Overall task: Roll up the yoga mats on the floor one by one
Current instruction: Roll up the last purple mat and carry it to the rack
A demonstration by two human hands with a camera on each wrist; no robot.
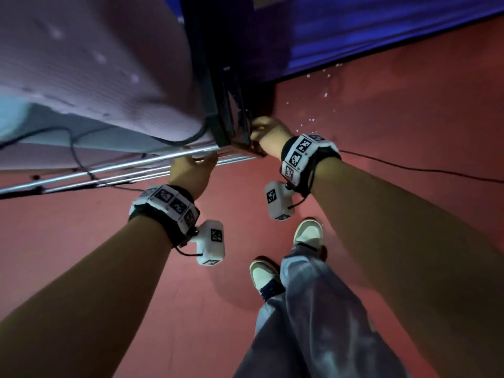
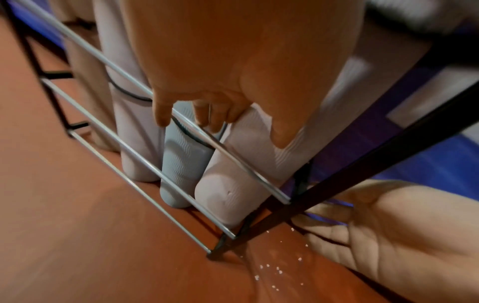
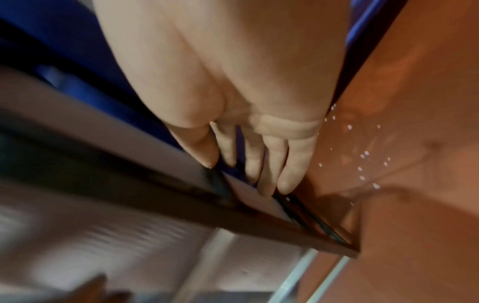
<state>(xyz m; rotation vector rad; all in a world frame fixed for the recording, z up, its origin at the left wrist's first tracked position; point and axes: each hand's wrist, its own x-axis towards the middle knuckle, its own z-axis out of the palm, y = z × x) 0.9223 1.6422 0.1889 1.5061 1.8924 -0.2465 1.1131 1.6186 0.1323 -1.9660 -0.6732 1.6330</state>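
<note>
Left hand (image 1: 191, 173): curled over the top silver bar (image 2: 228, 155) of the storage rack (image 1: 229, 110); fingers (image 2: 162, 114) hooked round that bar, thumb lying against a rolled mat; no mat gripped.
Right hand (image 1: 268, 130): at the rack's dark end frame (image 2: 376, 188); fingers (image 3: 279, 166) nearly straight and together, tips against a black strut; palm open in the left wrist view; nothing clasped.
Rolled yoga mats (image 2: 233, 174): upright inside the rack, packed side by side behind the silver bars; pale lilac ones flanking a light blue one (image 2: 184, 162); upper ends cut off or hidden by the left hand.
Count of mats: not told, far ones lost in blur.
Blue mat (image 1: 381, 31): flat on the floor beyond the rack, only partly in frame.
Red floor (image 1: 95, 255): white specks (image 2: 272, 268) scattered by the rack's corner.
Black cable (image 1: 422, 170): trailed across the floor to the right; ends out of sight.
Right wrist view: heavily blurred, lower part unreadable.
Shoes (image 1: 308, 233): white, partly under grey trouser legs.
</note>
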